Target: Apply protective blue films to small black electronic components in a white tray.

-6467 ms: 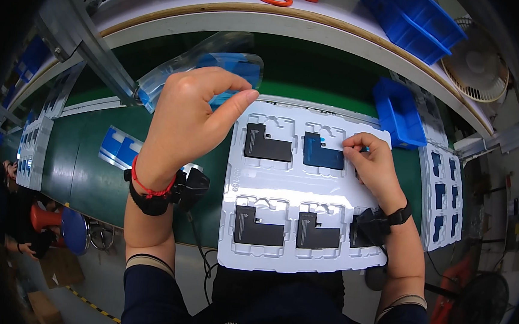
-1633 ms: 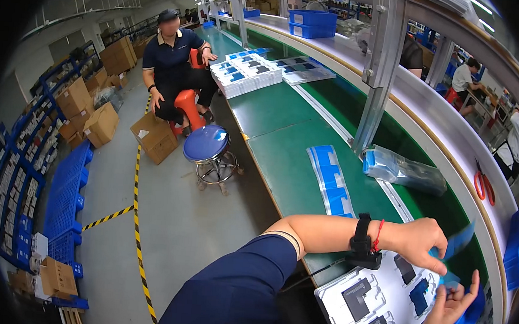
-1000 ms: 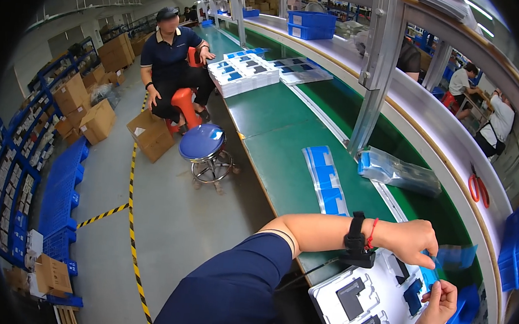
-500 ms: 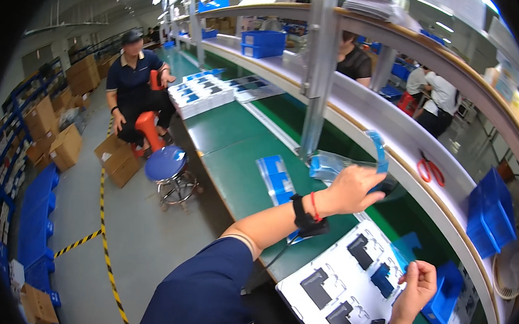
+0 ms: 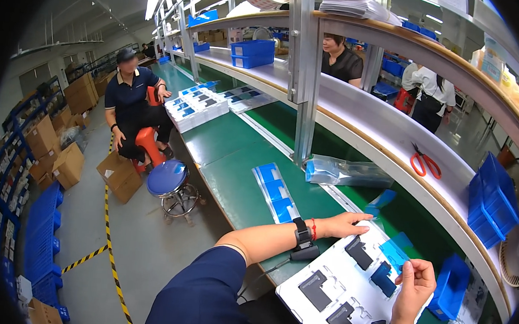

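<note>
A white tray holds several flat dark parts in moulded recesses, one of them covered in blue film. My left hand is over the tray's far edge, index finger stretched and thumb apart. Just beyond its fingertips is a blurred blue film strip; whether it touches them is hard to see. At the tray's right side my right hand pinches a translucent blue film sheet between thumb and fingers.
A blue film strip and a clear plastic bag lie on the green bench. Blue bins stand right, red-handled cutters on the shelf. Stacked trays, a seated person and a stool are farther left.
My left hand has come down and nearer, from above the plastic bag to the tray's far edge. The blue strip it held up is now lower. My right hand stays almost in place.
</note>
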`<state>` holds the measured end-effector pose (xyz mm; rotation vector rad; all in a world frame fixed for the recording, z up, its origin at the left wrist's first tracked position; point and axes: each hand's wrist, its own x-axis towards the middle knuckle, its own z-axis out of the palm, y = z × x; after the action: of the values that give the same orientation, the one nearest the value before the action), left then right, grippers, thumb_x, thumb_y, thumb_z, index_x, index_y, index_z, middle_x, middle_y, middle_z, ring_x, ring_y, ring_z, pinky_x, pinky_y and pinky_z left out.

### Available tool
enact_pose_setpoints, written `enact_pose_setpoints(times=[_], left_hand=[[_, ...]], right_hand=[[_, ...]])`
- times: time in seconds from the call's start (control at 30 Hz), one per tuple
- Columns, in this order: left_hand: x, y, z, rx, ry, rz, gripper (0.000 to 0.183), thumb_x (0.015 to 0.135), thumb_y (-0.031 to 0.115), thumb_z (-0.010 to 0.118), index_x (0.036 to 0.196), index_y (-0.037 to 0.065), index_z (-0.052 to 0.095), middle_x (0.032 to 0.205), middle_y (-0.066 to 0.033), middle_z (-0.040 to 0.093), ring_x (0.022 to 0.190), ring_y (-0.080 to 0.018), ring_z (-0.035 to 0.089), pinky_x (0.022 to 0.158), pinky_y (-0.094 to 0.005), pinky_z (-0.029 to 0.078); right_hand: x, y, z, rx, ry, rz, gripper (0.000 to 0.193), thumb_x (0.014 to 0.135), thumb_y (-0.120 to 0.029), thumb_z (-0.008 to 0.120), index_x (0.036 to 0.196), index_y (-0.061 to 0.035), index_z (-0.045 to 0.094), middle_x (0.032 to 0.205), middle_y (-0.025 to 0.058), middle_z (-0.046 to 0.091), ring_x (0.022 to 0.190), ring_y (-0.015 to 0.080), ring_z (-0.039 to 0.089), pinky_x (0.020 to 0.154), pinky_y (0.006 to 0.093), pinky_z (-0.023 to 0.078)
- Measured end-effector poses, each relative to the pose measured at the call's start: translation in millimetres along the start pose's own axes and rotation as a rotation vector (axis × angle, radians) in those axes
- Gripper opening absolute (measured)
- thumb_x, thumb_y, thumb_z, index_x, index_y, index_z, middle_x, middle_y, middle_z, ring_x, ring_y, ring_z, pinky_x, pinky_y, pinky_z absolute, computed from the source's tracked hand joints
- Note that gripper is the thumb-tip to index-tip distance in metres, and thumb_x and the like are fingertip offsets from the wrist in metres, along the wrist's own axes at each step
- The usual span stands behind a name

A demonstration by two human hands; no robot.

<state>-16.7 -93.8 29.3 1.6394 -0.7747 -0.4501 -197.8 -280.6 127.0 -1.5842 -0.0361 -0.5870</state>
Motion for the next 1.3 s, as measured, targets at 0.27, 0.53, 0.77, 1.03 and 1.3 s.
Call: enact_pose_setpoints(times=[0.27, 0.53, 0.77, 1.03, 1.3], left_hand=[[3, -12, 10, 0.016, 0.137, 0.094, 0.061, 0.088, 0.027, 0.058, 0.137, -0.002, 0.036, 0.133, -0.0204, 0.048, 0.12, -0.0244, 0.048, 0.1, -0.0307, 0.038], [-5, 20, -11, 0.132, 0.222, 0.063, 0.062, 0.088, 0.036, 0.06, 0.132, -0.005, 0.043, 0.13, -0.0215, 0.051, 0.12, -0.0257, 0.05, 0.101, -0.032, 0.038], [7, 85, -71, -0.02, 0.446, 0.41, 0.03, 0.084, 0.009, 0.065, 0.112, -0.001, 0.061, 0.097, -0.0051, 0.066, 0.084, -0.0086, 0.059, 0.074, -0.0254, 0.05], [-17, 137, -94, -0.225, 0.528, 0.513, 0.024, 0.087, 0.001, 0.058, 0.111, -0.002, 0.061, 0.096, -0.0078, 0.066, 0.075, -0.0079, 0.06, 0.064, -0.0209, 0.049], [-14, 128, -94, -0.107, 0.532, 0.454, 0.023, 0.088, 0.003, 0.058, 0.11, -0.002, 0.062, 0.097, -0.0094, 0.067, 0.079, -0.009, 0.06, 0.065, -0.0208, 0.048]], right_hand=[[7, 21, -4, -0.131, -0.052, 0.003, 0.009, 0.091, -0.008, 0.056, 0.085, -0.0027, 0.053, 0.069, 0.0003, 0.051, 0.053, 0.0035, 0.043, 0.047, 0.0166, 0.034], [5, 36, 0, -0.2, -0.135, 0.1, 0.011, 0.092, -0.01, 0.056, 0.083, -0.0041, 0.053, 0.066, -0.0017, 0.049, 0.051, 0.0031, 0.042, 0.046, 0.0165, 0.033], [3, 36, -1, -0.206, -0.097, 0.164, 0.007, 0.086, -0.002, 0.06, 0.084, -0.0016, 0.054, 0.067, 0.002, 0.054, 0.048, 0.006, 0.048, 0.044, 0.0186, 0.038], [21, 29, 22, -0.248, -0.094, 0.468, 0.01, 0.084, -0.006, 0.064, 0.079, -0.0006, 0.057, 0.058, 0.0017, 0.056, 0.044, 0.0063, 0.05, 0.039, 0.0196, 0.037], [23, 22, 36, -0.31, -0.11, 0.593, 0.012, 0.085, -0.009, 0.063, 0.077, -0.0028, 0.056, 0.054, -0.0015, 0.053, 0.041, 0.0039, 0.045, 0.037, 0.0189, 0.034]])
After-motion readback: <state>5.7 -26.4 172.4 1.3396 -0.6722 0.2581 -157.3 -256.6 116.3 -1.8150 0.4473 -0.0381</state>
